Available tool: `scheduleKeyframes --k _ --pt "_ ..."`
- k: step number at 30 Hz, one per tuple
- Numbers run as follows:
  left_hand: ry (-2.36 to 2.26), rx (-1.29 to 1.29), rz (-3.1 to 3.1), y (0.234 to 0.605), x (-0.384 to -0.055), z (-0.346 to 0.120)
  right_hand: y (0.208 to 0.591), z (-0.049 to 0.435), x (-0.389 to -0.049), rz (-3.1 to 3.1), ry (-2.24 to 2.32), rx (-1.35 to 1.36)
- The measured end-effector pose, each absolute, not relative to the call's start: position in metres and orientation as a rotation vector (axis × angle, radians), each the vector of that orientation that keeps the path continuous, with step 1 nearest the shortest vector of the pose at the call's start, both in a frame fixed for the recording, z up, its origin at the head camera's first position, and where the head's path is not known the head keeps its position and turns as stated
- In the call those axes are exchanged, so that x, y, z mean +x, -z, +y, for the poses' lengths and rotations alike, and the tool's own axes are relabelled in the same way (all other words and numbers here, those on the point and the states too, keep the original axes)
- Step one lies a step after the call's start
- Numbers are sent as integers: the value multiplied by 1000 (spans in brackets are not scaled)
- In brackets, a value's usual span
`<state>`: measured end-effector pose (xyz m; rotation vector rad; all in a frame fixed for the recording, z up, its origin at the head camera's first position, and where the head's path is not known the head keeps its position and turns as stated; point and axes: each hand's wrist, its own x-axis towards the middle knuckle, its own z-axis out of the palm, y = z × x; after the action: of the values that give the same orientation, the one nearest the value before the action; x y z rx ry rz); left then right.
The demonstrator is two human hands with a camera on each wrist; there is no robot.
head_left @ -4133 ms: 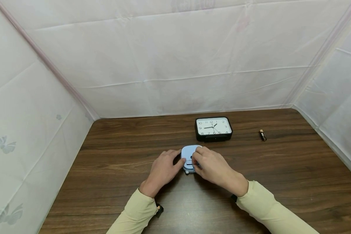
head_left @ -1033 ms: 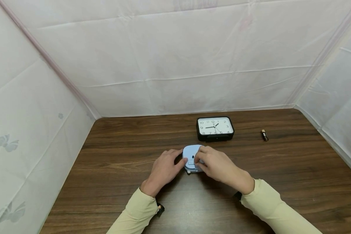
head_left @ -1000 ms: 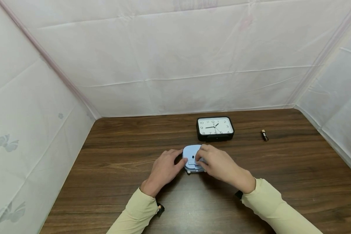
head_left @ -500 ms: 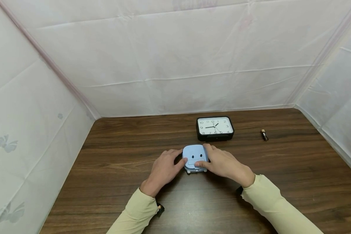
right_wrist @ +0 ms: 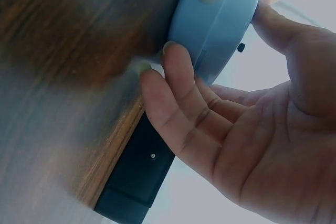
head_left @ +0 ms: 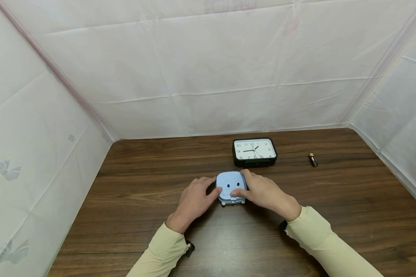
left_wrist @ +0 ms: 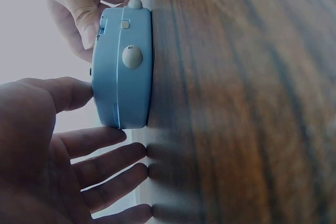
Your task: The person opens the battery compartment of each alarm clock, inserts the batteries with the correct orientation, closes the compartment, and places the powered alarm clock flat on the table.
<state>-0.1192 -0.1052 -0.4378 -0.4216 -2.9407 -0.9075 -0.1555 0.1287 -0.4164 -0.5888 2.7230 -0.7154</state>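
Observation:
A light-blue alarm clock (head_left: 225,178) with rounded corners lies back up on the table, two black knobs and a rectangular battery cover (head_left: 226,192) showing. My left hand (head_left: 195,198) holds its left side, thumb on the back and index finger at the edge; in the left wrist view the other fingers reach down to the tabletop. My right hand (head_left: 265,193) grips the right side, its thumb pressed on the battery cover and its fingers along the far edge. White feet (left_wrist: 132,56) stick out of the clock's near side. What lies under the cover is hidden.
Behind the blue clock lies a black rectangular clock (head_left: 254,150), dial up. A black battery with a copper-coloured end (head_left: 313,159) lies farther right on the wooden table (head_left: 142,165). White sheeting (head_left: 194,77) hangs at the back and both sides.
The right fingers, earlier bunched and pinching at the battery cover, have opened out around the clock's right side, with the thumb on the cover. Both knobs now show. The left hand stays put.

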Motion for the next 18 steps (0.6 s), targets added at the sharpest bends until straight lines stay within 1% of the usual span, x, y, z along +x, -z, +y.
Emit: scheduleKeyframes --k 18 --pt "916 -414 -2947 438 -120 -105 418 129 -156 2722 734 -601"
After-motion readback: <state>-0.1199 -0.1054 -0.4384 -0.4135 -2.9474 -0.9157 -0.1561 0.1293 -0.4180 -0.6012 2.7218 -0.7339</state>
